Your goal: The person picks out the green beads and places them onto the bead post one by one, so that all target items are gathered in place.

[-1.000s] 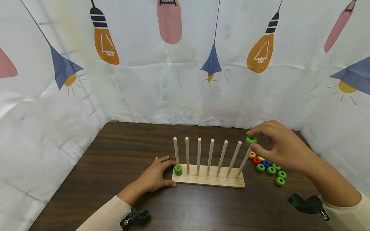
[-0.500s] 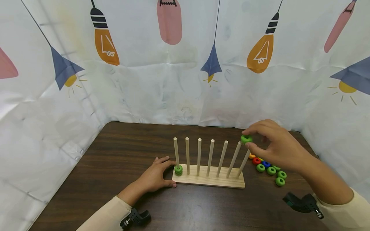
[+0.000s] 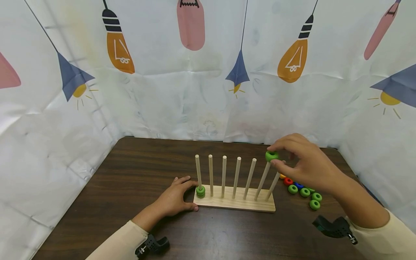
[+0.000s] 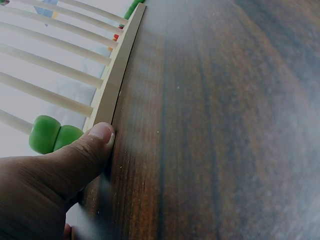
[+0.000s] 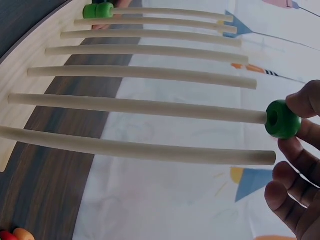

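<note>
A wooden peg board (image 3: 231, 203) with a row of several upright pegs stands on the table. My left hand (image 3: 172, 199) holds its left end, the thumb (image 4: 100, 134) against the front edge and the index finger towards the back. Two green beads (image 3: 200, 191) are stacked low on the leftmost peg. Over at the right, my right hand (image 3: 308, 168) pinches another green bead (image 5: 283, 120) between thumb and fingers. That bead is right at the tip of the second peg from the right (image 5: 145, 106), its hole facing the peg.
Right of the board lie several loose beads: green ones (image 3: 304, 192), a red one (image 3: 288, 181), a blue one (image 3: 298, 185) and an orange one (image 3: 282, 176), partly behind the right hand. A printed cloth (image 3: 208, 101) hangs behind the dark wooden table (image 3: 146, 155).
My right hand has carried the green bead leftward, from above the rightmost peg to the tip of the second peg from the right. The left hand and the board have stayed still.
</note>
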### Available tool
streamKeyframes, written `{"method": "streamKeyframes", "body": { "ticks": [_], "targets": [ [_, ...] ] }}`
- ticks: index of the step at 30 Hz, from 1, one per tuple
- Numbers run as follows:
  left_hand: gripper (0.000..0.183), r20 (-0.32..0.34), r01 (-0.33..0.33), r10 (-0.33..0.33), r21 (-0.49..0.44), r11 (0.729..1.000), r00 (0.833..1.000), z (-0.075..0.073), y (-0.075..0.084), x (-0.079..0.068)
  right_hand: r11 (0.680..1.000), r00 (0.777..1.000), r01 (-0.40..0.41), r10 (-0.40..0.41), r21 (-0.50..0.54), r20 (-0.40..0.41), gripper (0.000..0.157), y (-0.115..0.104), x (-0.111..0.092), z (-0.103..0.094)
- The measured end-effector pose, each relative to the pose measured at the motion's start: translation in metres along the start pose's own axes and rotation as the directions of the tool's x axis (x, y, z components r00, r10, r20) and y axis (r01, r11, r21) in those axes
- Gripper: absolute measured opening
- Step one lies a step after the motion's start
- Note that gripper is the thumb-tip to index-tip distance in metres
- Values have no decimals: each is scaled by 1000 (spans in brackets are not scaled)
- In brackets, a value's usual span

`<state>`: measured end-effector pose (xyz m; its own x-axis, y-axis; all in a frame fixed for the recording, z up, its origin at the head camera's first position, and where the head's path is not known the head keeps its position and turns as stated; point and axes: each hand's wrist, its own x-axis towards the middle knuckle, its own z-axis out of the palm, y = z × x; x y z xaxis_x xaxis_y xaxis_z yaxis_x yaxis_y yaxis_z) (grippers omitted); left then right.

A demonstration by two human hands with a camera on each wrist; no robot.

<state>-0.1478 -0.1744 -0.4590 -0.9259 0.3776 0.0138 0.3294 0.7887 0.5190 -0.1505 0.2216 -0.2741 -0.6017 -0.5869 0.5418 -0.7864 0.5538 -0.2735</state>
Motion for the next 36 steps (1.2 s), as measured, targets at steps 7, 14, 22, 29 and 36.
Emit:
{"method": "streamKeyframes", "body": {
  "ticks": [7, 14, 22, 29, 36],
  "targets": [
    [73, 2, 2, -2, 2, 1000, 1000, 0, 1, 0, 1000, 1000, 21, -21, 17, -8, 37, -2, 4, 4],
    [73, 5, 4, -4, -2, 1000, 1000, -2, 2, 0, 1000, 1000, 16, -16, 12, 12, 36, -5, 8, 8],
    [72, 8, 13, -13, -6, 1000, 1000, -2, 3, -1, 1000, 1000, -5, 4, 17, 26, 33, -8, 10, 12],
    [72, 9, 9, -9, -11, 1000, 1000, -3, 3, -1, 1000, 1000, 15, -16, 25, 26, 33, -9, 15, 15],
    [72, 11, 6, -5, -12, 1000, 1000, -3, 3, -1, 999, 999, 37, -38, 35, 23, 33, -10, 18, 18]
  ]
}}
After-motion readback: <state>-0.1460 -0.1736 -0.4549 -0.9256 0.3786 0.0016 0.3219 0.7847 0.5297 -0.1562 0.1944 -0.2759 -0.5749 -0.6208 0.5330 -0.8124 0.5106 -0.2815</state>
